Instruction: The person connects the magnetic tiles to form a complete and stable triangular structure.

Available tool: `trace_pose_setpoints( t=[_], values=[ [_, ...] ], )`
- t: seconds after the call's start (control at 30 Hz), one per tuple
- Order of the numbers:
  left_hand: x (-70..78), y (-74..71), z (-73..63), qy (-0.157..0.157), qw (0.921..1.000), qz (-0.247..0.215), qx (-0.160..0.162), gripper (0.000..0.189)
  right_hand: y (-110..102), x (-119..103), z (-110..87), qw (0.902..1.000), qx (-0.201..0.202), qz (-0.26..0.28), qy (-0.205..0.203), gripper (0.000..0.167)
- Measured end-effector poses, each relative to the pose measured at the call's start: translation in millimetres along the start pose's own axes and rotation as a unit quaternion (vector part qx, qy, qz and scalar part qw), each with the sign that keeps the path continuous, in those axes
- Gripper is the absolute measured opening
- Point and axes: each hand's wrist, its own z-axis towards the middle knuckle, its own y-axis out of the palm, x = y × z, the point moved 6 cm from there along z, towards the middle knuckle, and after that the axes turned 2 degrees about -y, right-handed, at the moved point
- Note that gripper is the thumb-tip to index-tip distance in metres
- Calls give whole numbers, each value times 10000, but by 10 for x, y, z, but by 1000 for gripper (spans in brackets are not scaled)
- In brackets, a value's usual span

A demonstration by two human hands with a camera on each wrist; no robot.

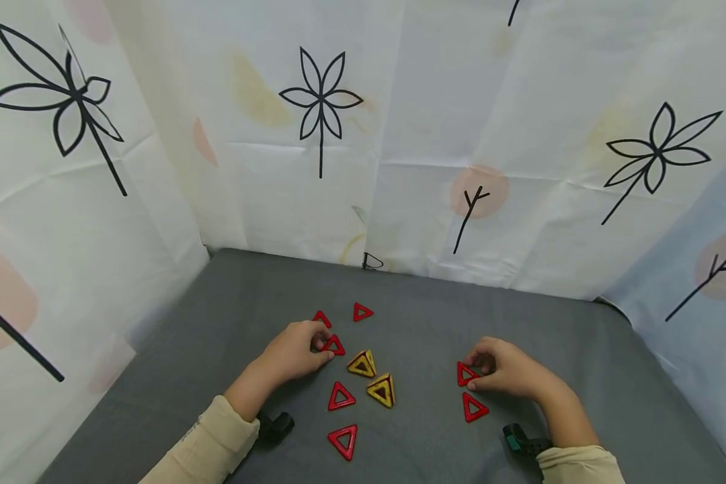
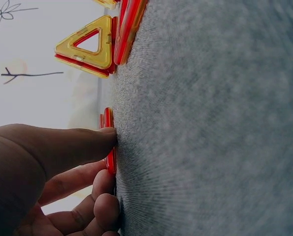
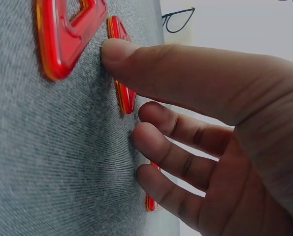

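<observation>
In the head view my left hand (image 1: pixel 299 349) pinches a red triangular tile (image 1: pixel 340 350) between thumb and fingers; the left wrist view shows that tile (image 2: pixel 108 117) low against the grey surface. My right hand (image 1: pixel 508 366) holds another red triangular tile (image 1: pixel 461 374) by its edges, with the thumb (image 3: pixel 151 64) across it in the right wrist view. A further red triangle (image 1: pixel 468 409) lies just in front of it. Beside the left hand are two raised yellow-faced triangular pieces (image 1: pixel 371 363) with red sides, one nearer (image 1: pixel 390 391) than the other.
Two red triangles lie in front of the yellow pieces, one (image 1: pixel 333 398) farther and one (image 1: pixel 352 444) nearer. Beyond the left hand are two more, one partly covered (image 1: pixel 321 314) and one apart (image 1: pixel 357 313). Patterned white cloth (image 1: pixel 411 222) encloses the grey table (image 1: pixel 423 316).
</observation>
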Motion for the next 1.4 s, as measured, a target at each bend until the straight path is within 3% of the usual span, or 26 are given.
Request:
trace_pose_setpoints(
  t=[0.63, 1.03, 1.4],
  values=[
    [45, -20, -23, 62, 9999, 18, 91, 24, 42, 6, 16, 9993, 90, -76, -356, 30],
    [62, -25, -52, 43, 9999, -83, 71, 25, 66, 12, 55, 9996, 108, -77, -236, 29],
    [40, -2, -31, 67, 9999, -21, 107, 25, 49, -51, 90, 9986, 294, 78, -442, 27]
  ],
)
